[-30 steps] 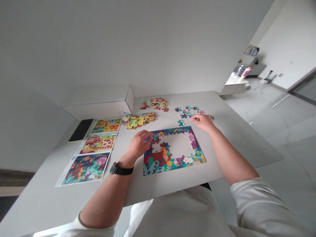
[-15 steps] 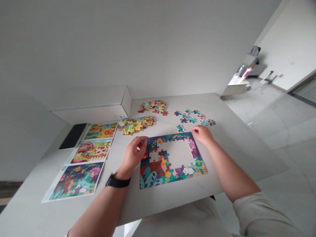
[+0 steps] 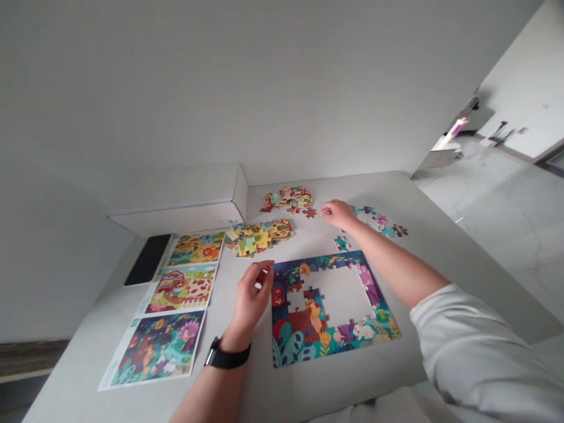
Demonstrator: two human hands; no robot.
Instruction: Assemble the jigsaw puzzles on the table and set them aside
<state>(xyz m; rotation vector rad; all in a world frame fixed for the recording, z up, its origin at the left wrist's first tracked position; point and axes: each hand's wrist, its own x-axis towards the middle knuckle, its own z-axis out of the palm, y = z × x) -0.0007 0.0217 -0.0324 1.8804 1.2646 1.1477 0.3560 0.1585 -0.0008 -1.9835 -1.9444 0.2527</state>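
Observation:
A partly built jungle puzzle (image 3: 308, 346) lies on the grey table (image 3: 264, 388); its border is joined and its middle is bare. My left hand (image 3: 252, 296), with a black watch on the wrist, hovers at the puzzle's left edge. Its thumb and fingers are pinched together, and what they hold is too small to make out. My right hand (image 3: 337, 213) reaches over the far side of the puzzle to the scattered teal pieces (image 3: 381, 223). Those fingers are curled down on the table among the pieces. One teal piece (image 3: 341, 242) lies alone just behind the puzzle.
A yellow pile of pieces (image 3: 259, 235) and a red-pink pile (image 3: 288, 200) lie behind the puzzle. A white box (image 3: 176, 202) stands at the back left. A sheet of three reference pictures (image 3: 176, 305) and a black phone (image 3: 147, 258) lie to the left.
My right hand has left the puzzle's top right corner and moved back and left to the loose teal pieces. My left hand stays at the puzzle's left edge. The camera has shifted.

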